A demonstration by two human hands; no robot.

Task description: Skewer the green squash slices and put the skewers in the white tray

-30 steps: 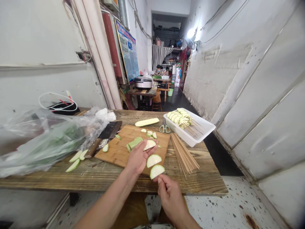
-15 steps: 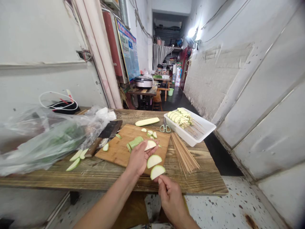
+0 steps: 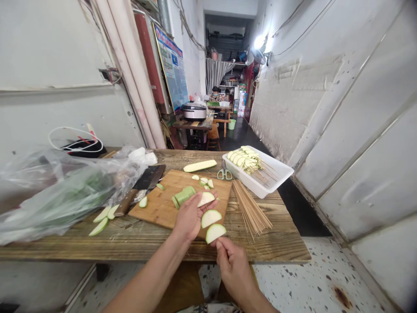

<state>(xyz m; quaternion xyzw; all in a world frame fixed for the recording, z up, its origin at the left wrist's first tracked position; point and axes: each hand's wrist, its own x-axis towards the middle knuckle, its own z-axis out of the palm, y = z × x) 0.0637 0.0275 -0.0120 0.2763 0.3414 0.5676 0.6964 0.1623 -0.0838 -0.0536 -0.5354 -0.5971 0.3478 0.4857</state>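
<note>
My left hand (image 3: 188, 219) is closed on a pale half-round zucchini slice (image 3: 206, 198), pinched between thumb and fingers. Below it, two more half-round slices, an upper one (image 3: 211, 218) and a lower one (image 3: 215, 233), hang in a row on a thin skewer that is mostly hidden. My right hand (image 3: 235, 266) grips the skewer's near end in a pinch, just under the lowest slice. Both hands are over the near edge of a wooden cutting board (image 3: 150, 206), where a stack of cut zucchini (image 3: 183, 196) lies beside small end pieces (image 3: 203, 180).
Loose bamboo skewers (image 3: 251, 213) lie right of the board, near a white tray (image 3: 252, 184) holding several filled skewers. Behind the board are a zucchini piece (image 3: 200, 165) and scissors (image 3: 224, 174). A cleaver (image 3: 150, 177) and a plastic bag of greens (image 3: 81, 191) occupy the left. Someone (image 3: 215, 93) sits far back.
The view has shifted slightly. Both hands keep nearly the same place and grip, with the slices in the same row between them.
</note>
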